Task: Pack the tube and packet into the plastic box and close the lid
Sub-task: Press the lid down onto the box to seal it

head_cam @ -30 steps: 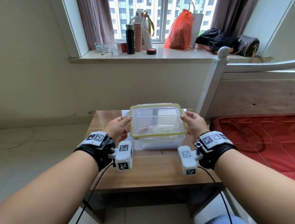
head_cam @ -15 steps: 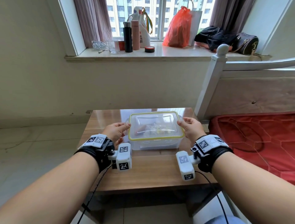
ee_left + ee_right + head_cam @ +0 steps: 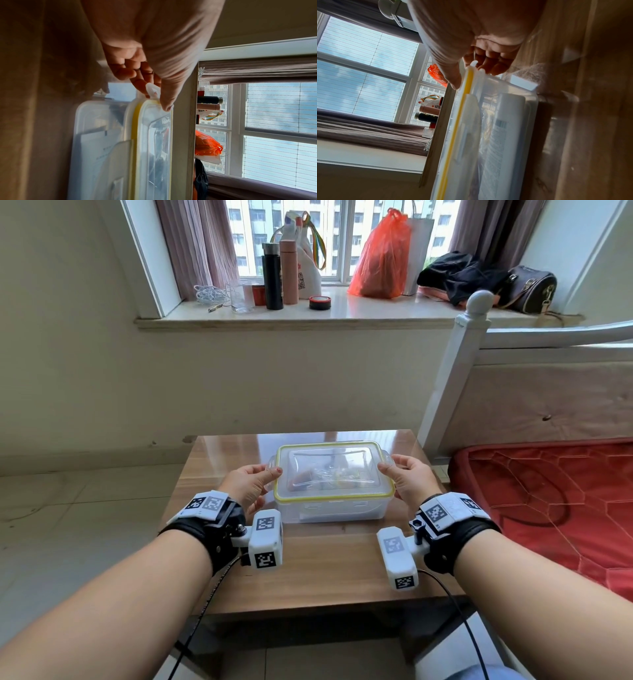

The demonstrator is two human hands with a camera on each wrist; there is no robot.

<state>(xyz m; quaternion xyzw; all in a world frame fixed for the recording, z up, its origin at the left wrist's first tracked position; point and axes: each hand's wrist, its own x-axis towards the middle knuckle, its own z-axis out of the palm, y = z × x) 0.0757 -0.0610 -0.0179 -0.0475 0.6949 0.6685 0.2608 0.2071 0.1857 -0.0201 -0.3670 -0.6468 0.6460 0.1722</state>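
The clear plastic box (image 3: 329,510) stands on the wooden table (image 3: 318,573). Its yellow-rimmed lid (image 3: 329,465) lies flat on top. My left hand (image 3: 270,474) pinches the lid's left side flap (image 3: 152,91), thumb on top of the lid and fingers under the flap. My right hand (image 3: 385,470) pinches the right side flap (image 3: 474,63) the same way. Through the box wall the white tube (image 3: 504,135) lies along the bottom. A crinkly clear packet (image 3: 337,474) shows through the lid.
A white bedpost (image 3: 455,392) and a red mattress (image 3: 548,508) stand close to the table's right side. Bottles (image 3: 274,282), an orange bag (image 3: 380,258) and dark bags sit on the windowsill behind. Bare tabletop lies in front of the box.
The lid, held tilted above the box a second ago, has come down and now lies flat on the box. Both hands have kept hold of its sides and lowered with it.
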